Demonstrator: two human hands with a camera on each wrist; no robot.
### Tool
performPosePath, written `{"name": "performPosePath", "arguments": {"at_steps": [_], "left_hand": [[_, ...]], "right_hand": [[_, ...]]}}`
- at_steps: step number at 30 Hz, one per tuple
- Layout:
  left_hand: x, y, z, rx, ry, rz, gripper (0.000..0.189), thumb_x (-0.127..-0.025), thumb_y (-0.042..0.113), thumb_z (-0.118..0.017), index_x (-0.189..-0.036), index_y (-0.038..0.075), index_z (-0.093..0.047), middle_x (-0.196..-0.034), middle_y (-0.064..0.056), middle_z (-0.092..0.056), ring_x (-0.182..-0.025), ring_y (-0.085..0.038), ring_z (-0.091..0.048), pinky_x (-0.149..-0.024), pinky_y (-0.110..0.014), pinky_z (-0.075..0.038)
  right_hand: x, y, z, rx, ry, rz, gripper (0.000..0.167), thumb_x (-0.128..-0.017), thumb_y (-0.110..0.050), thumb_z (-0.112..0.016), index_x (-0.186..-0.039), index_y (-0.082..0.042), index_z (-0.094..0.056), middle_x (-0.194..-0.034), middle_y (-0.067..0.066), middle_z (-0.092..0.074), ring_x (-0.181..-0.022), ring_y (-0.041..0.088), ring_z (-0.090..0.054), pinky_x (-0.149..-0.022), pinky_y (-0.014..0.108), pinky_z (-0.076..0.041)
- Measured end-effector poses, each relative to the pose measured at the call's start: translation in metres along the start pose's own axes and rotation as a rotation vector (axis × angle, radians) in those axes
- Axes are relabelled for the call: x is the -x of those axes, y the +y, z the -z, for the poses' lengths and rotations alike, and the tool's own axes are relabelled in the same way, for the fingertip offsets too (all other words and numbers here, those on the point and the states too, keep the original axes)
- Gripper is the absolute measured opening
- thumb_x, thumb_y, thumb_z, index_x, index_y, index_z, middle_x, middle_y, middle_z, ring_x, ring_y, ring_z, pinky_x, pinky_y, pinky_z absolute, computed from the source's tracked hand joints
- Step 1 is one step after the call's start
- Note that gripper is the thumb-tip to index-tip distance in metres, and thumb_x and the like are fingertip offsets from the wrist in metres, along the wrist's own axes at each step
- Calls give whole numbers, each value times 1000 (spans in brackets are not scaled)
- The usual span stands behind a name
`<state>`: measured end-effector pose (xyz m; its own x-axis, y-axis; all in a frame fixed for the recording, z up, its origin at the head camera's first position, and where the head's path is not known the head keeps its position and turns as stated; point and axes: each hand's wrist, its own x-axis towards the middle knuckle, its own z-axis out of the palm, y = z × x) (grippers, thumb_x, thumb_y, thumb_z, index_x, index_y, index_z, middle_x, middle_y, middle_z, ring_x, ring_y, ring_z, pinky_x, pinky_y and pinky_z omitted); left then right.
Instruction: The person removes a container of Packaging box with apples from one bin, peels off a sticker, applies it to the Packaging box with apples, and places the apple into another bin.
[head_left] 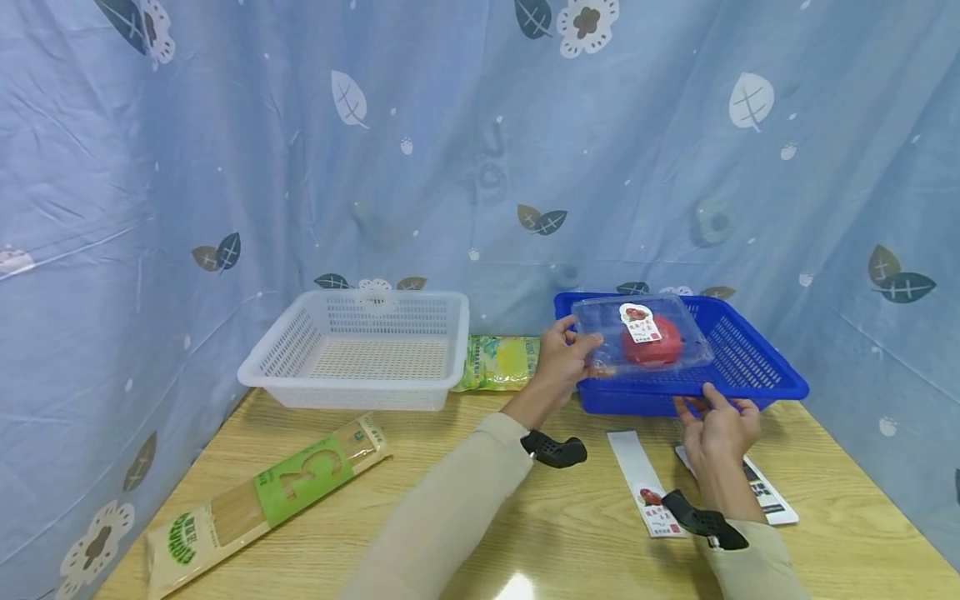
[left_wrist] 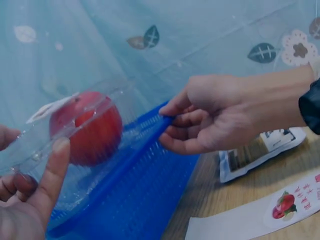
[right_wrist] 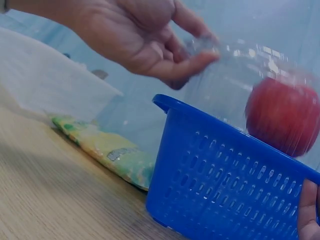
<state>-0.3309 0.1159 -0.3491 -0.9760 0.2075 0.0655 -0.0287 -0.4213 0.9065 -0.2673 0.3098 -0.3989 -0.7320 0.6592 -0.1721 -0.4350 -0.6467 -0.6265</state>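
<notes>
A clear plastic box (head_left: pixel 600 321) with a white paper label (head_left: pixel 640 323) has a red apple (head_left: pixel 663 343) inside. My left hand (head_left: pixel 558 358) pinches the box at its left edge, thumb and fingers on either side. It is held tilted over the blue basket (head_left: pixel 761 393), overlapping the basket's front rim in the head view. At that front rim is my right hand (head_left: pixel 722 429); the left wrist view shows its thumb and fingers (left_wrist: pixel 175 107) pinching the rim. The apple (right_wrist: pixel 282 115) appears just above the basket's rim in the right wrist view.
A white basket (head_left: pixel 352 387) stands at the back left, with a yellow-green packet (head_left: pixel 498 362) between the baskets. Noodles in a long pack (head_left: pixel 270 504) lie front left. A paper strip (head_left: pixel 637 471) and a flat black-and-white packet (head_left: pixel 776 500) lie below the blue basket. A curtain (head_left: pixel 465 150) hangs behind.
</notes>
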Motion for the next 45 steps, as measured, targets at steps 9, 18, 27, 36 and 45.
{"name": "performPosePath", "arguments": {"at_steps": [9,18,27,36,45], "left_hand": [[-12,-6,-13,-161,61,100,65,-96,2,-68,-154,4,-38,-111,-9,-57,-46,-13,-45,-57,-37,-64],[-21,6,-21,-588,76,159,50,-96,8,-70,-140,-2,-51,-109,-16,-63,-61,-27,-73,-52,-29,-62],[-27,13,-24,-871,105,152,27,-91,7,-73,-72,5,-55,-56,-3,-48,-46,-18,-66,-43,-26,-57],[-23,11,-26,-948,149,128,28,-86,14,-80,-69,8,-58,-67,-6,-60,-41,-15,-63,-40,-24,-55],[-19,19,-22,-1003,148,152,40,-85,21,-83,-66,13,-49,-66,0,-49,-48,-18,-65,-43,-27,-57]], "right_hand": [[0,-3,1,-22,8,-21,27,-98,5,-58,-101,-8,-35,-93,8,-53,-58,26,-54,-57,37,-60],[2,1,-2,13,-3,-2,26,-99,3,-59,-99,-7,-35,-95,9,-51,-61,24,-55,-60,36,-61],[4,1,-2,21,-16,14,25,-98,2,-59,-98,-6,-35,-96,9,-51,-62,23,-56,-62,36,-61],[3,2,4,54,-1,27,26,-100,-1,-59,-100,-8,-34,-95,8,-49,-65,21,-56,-63,35,-62],[1,4,2,40,1,23,26,-100,-1,-59,-100,-9,-35,-97,7,-52,-63,21,-57,-61,34,-61]]}}
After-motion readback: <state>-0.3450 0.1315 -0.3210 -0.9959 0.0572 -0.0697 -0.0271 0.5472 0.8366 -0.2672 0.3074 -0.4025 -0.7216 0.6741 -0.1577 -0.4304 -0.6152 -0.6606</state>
